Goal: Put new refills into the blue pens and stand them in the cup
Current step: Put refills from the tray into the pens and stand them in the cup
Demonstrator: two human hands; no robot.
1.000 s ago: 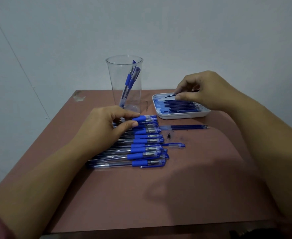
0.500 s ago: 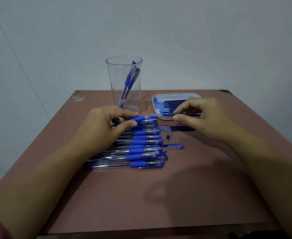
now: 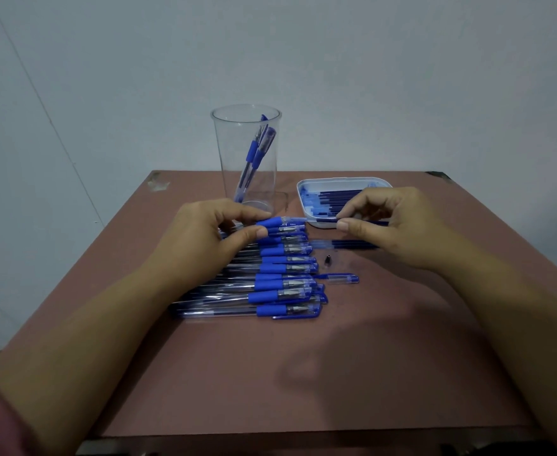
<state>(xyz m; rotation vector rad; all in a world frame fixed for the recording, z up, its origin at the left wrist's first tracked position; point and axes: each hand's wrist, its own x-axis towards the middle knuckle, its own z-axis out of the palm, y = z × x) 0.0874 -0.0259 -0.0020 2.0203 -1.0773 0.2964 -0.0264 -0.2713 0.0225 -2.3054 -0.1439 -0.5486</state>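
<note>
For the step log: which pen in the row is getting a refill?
The rearmost pen, nearest the cup: only it has a refill at its open end.

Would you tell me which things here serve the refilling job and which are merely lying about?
In use: left hand, right hand, blue pen, refill, refill tray, clear cup, row of pens.
Lying about: loose pen cap, small dark tip, refills on the table.

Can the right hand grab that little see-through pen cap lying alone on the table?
Probably yes. The small clear, blue-ended pen cap lies bare on the brown table, close to the right hand, with nothing over it. That hand pinches a thin dark refill, so it isn't free.
</note>
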